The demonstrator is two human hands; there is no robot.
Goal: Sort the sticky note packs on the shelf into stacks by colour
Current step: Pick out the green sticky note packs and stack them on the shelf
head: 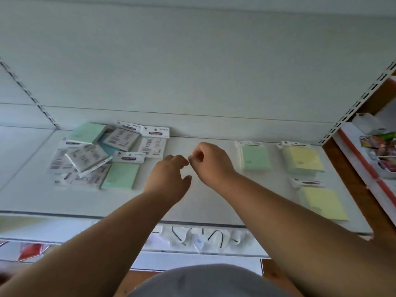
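Note:
On the white shelf (199,202), a jumbled pile of sticky note packs (102,153) lies at the left: green ones, a blue one, and several face down showing white printed backs. Further right a green pack (255,157) lies alone. A yellow stack (302,159) sits beside it, and another yellow pack (321,202) lies nearer the front edge. My left hand (169,174) hovers mid-shelf with loosely curled fingers and thumb apart, holding nothing. My right hand (211,161) is just beside it, fingertips nearly touching it, curled into a loose fist with nothing visible inside.
A slotted upright (353,106) bounds the shelf on the right; beyond it a neighbouring shelf holds colourful small goods (381,151). Below the front edge hang white packaged items (203,239), with red items (30,250) at the lower left.

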